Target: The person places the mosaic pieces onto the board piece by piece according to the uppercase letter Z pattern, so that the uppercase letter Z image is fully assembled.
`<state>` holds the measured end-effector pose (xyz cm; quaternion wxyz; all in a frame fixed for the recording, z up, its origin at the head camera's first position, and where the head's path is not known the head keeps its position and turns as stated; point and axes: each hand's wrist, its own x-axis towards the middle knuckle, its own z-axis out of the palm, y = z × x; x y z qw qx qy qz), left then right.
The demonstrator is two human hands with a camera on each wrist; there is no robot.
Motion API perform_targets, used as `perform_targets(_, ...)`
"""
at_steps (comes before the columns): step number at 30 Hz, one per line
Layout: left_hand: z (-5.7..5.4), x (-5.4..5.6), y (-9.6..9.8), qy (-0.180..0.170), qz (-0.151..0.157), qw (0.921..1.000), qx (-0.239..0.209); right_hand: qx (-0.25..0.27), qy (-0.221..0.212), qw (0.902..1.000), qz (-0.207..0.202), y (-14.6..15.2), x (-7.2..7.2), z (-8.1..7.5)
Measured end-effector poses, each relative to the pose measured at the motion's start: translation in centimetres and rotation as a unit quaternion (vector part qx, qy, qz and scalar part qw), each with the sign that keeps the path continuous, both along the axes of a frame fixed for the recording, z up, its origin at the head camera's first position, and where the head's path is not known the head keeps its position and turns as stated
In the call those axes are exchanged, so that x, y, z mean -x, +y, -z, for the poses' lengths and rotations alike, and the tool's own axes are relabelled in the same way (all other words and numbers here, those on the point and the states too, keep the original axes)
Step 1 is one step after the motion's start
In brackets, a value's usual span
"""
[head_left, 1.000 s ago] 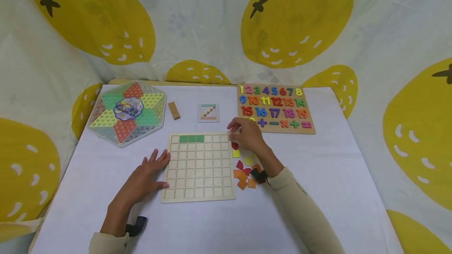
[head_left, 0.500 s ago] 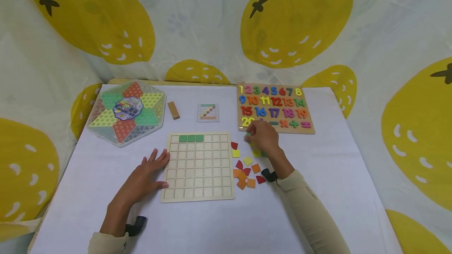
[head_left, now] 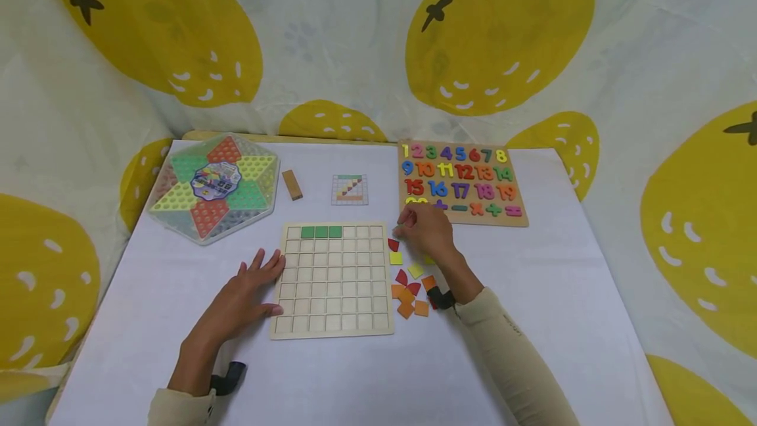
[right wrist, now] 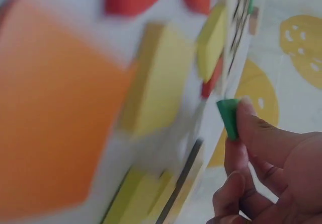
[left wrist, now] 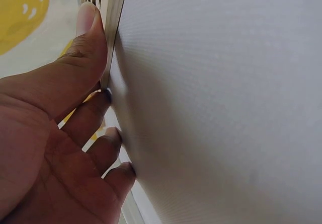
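In the head view my left hand [head_left: 248, 296] lies at the left edge of a pale wooden grid board [head_left: 320, 276], thumb and fingertips touching its rim. The left wrist view shows the thumb [left wrist: 85, 53] against the board's side, the other fingers spread along it. Three green square tiles [head_left: 321, 233] sit side by side in the board's top row. Just beyond the board's upper right corner, my right hand [head_left: 428, 235] pinches a green tile [right wrist: 229, 118] between thumb and fingers. Below that hand lie loose red, yellow [head_left: 396, 258] and orange tiles [head_left: 405, 309].
A small pattern card [head_left: 349, 190] lies behind the board, with a narrow wooden block [head_left: 292, 185] left of it. A Chinese checkers set [head_left: 236, 215] is at back left. The number puzzle board [head_left: 520, 219] stands behind my right hand.
My right hand moved right over the loose tiles, then back left toward the board with a green tile in its fingertips. My left hand stayed on the board's edge.
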<state>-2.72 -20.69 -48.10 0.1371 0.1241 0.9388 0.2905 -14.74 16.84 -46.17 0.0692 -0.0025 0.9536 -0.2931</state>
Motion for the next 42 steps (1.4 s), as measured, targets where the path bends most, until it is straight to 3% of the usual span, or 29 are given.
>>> perform_targets(8,0.0,-0.1,0.0,-0.002,-0.002,1.0,-0.001,0.047,-0.022,0.9982,-0.03,-3.7,0.3,-0.3)
perform_targets(22,0.3,0.0,0.2,-0.003,-0.003,1.0,0.006,0.012,-0.003,0.9973,-0.073,-7.9,1.2,1.0)
perform_targets(29,0.1,0.0,0.2,-0.003,-0.003,1.0,0.007,0.008,-0.031,0.9954,-0.091,-8.3,1.2,0.5)
perform_targets(34,0.2,0.0,0.1,0.002,0.0,1.0,0.001,0.017,-0.028,0.9941,-0.103,-8.0,1.1,0.3)
perform_targets(42,-0.1,0.0,0.1,-0.005,-0.005,1.0,0.004,0.071,-0.033,0.9935,-0.082,-4.5,0.2,0.3)
